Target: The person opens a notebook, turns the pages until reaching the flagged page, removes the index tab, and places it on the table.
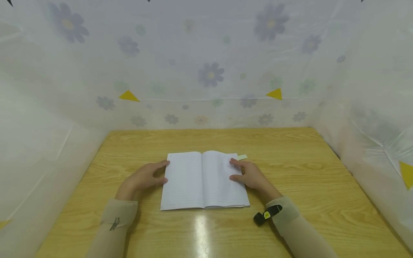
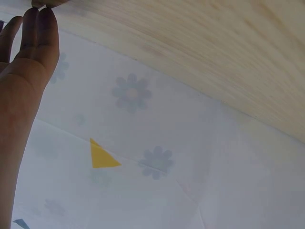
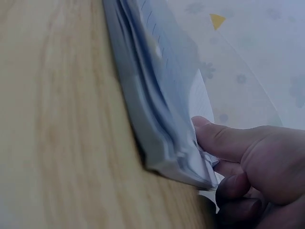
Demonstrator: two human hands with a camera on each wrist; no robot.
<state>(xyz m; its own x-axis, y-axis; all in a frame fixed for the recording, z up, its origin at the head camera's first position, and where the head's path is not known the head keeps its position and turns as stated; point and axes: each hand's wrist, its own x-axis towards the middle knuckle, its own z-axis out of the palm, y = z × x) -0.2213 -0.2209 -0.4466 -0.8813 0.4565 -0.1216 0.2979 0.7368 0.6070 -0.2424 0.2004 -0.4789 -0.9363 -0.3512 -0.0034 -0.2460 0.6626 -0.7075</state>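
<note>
An open notebook (image 1: 184, 182) with lined white pages lies on the wooden table, its spine running down the middle. At its left edge is my left hand (image 1: 145, 177), thumb and fingertips right at the page border. The left wrist view shows that hand's fingers (image 2: 43, 38) stretched out. My right hand (image 1: 253, 175) is at the notebook's right edge. In the right wrist view its thumb (image 3: 219, 138) presses on the page while other fingers curl below the page edge, pinching the stacked pages (image 3: 162, 133). A pale tab (image 1: 242, 157) sticks out at the notebook's upper right.
The wooden table (image 1: 206, 139) is bounded by pale sheeting (image 1: 180, 53) with flower prints at the back and sides. Yellow triangles (image 1: 129, 96) mark the sheeting. A black strap (image 1: 267, 214) with a dangling end sits on the right sleeve cuff.
</note>
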